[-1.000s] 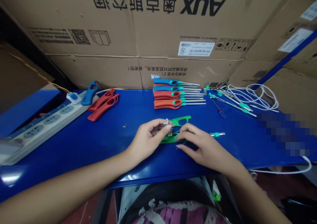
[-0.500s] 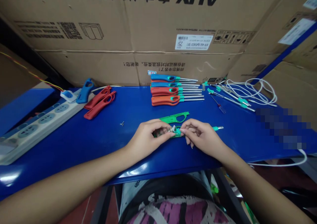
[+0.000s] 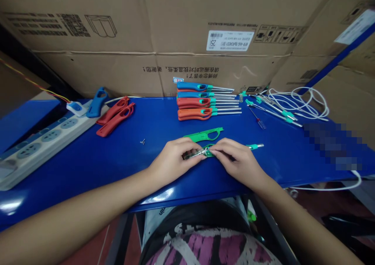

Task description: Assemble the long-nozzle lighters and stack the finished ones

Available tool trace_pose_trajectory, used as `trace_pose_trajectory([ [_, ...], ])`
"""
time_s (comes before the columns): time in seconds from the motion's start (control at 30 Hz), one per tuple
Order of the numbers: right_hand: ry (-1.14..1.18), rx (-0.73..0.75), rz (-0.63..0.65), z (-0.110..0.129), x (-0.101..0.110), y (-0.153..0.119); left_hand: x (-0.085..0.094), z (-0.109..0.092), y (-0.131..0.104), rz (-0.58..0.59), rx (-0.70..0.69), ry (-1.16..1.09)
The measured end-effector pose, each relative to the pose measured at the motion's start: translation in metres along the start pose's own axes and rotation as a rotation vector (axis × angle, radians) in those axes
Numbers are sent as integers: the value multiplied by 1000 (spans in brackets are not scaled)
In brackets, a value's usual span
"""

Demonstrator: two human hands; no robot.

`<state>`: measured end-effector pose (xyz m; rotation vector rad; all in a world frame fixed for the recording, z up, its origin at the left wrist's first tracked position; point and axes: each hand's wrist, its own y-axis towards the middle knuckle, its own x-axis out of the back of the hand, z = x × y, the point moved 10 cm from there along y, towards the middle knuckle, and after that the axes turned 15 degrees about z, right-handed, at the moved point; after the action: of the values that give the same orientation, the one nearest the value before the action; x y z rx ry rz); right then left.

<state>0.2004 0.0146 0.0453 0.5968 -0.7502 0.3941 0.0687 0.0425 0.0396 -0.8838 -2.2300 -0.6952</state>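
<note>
Near the front of the blue table, my left hand [image 3: 172, 157] grips a clear fuel tank [image 3: 192, 154] with a pale end, its thumb and fingers closed around it. My right hand [image 3: 238, 155] has its fingertips pinched at that end of the tank; any small part between them is hidden. Under the fingertips lies a green lighter shell half [image 3: 208, 146], mostly covered by both hands. A metal nozzle tube with a teal collar [image 3: 256, 146] sticks out beyond my right hand. The other green shell half [image 3: 206, 134] rests just behind my hands.
Behind stand stacked long-nosed lighters [image 3: 193, 113]. Small screws [image 3: 142, 142], red handle shells [image 3: 115, 120] and a power strip [image 3: 49, 136] are on the left. To the right are a screwdriver [image 3: 260, 123], loose nozzle tubes [image 3: 277, 113] and a coiled white cable [image 3: 319, 97]. A cardboard box [image 3: 117, 67] backs the table.
The view has tilted slightly downward. My right fingertips have shifted a little left to the tank's end, and the clear tank shows more plainly in my left hand.
</note>
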Motion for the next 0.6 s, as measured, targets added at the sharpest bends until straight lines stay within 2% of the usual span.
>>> trace_pose_trajectory([
  [0.6,17,-20,49,-1,-3,-2,-2,0,0,28,-2,-13],
])
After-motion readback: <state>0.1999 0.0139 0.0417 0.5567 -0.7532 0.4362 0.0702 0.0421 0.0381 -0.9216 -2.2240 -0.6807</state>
